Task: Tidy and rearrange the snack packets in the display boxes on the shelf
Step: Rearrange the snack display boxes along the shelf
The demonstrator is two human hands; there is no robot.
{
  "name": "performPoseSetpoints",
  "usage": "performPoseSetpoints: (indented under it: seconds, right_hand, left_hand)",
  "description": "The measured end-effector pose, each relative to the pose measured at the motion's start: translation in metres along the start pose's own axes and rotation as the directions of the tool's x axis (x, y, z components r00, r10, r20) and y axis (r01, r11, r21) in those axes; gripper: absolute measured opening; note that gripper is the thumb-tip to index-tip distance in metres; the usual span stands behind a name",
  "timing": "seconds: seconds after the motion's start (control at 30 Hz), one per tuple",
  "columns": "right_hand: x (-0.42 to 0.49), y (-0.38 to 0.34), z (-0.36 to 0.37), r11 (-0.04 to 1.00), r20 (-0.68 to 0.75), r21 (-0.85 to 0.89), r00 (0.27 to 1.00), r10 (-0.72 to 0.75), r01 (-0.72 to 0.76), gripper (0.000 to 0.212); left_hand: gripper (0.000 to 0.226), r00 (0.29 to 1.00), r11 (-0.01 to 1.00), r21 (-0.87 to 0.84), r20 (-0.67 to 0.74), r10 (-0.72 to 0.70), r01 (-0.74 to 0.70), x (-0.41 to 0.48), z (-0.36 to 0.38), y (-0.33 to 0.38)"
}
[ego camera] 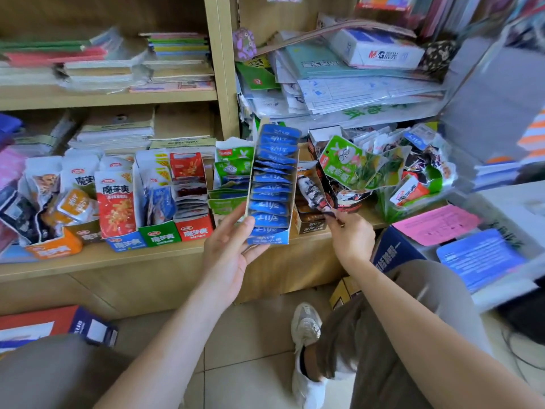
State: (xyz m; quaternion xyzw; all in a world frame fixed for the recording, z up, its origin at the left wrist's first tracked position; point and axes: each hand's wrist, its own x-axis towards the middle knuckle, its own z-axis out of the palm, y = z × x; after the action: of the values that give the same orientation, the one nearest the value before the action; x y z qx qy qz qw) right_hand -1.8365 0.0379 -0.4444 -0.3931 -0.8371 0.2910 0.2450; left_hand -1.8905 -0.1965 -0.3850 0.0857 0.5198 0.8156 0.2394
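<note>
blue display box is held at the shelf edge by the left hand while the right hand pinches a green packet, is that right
Not quite. The left hand does hold the blue display box at the shelf edge, but the right hand pinches a black packet with white and red print, not a green one. The head view shows it.

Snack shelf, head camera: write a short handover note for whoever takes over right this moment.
Left hand grips the blue box at its near end; its packets stand in a neat row.
Right hand pinches a dark packet beside the brown box.
Done: boxes on the left hold packets.
Left: set the blue box on the shelf, place the dark packet, sort the loose pile at right.
</note>
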Motion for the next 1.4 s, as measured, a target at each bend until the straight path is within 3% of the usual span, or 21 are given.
performPoseSetpoints:
  seconds: [0.17, 0.33, 0.53, 0.8, 0.97, 1.1, 1.4]
  right_hand:
    - [0.004, 0.000, -0.013, 0.999, -0.056, 0.033, 0.998, 0.030, -0.028, 0.049]
    - [0.012, 0.007, -0.024, 0.989, -0.041, 0.135, 0.997, 0.058, -0.052, 0.042]
    - [0.013, 0.016, -0.022, 0.980, 0.020, 0.176, 0.996, 0.088, -0.090, 0.040]
    - [0.005, 0.010, -0.021, 0.985, 0.023, 0.170, 1.000, -0.006, 0.002, 0.047]
    - [0.004, 0.014, -0.019, 0.984, 0.007, 0.172, 0.999, -0.043, 0.041, 0.033]
    - [0.003, 0.015, -0.021, 0.978, -0.042, 0.195, 0.997, -0.066, 0.073, 0.040]
    - [0.005, 0.001, -0.015, 0.976, -0.010, 0.115, 0.983, -0.184, 0.184, 0.034]
  left_hand:
    - [0.041, 0.999, 1.000, -0.028, -0.034, -0.014, 0.014, 0.015, 0.021, -0.027]
    - [0.039, 0.999, 0.997, -0.072, -0.040, -0.021, 0.019, 0.024, 0.041, -0.044]
    - [0.037, 0.989, 0.991, -0.129, -0.145, 0.005, -0.024, 0.028, 0.047, -0.057]
    - [0.041, 0.990, 0.994, -0.107, -0.140, -0.017, 0.002, 0.018, 0.037, -0.068]
    - [0.039, 0.984, 0.993, -0.115, -0.176, -0.015, -0.005, 0.013, 0.035, -0.071]
    - [0.037, 0.982, 0.993, -0.119, -0.188, -0.016, -0.006, 0.010, 0.029, -0.068]
    - [0.032, 0.957, 0.982, -0.154, -0.254, -0.143, 0.106, 0.050, 0.020, -0.079]
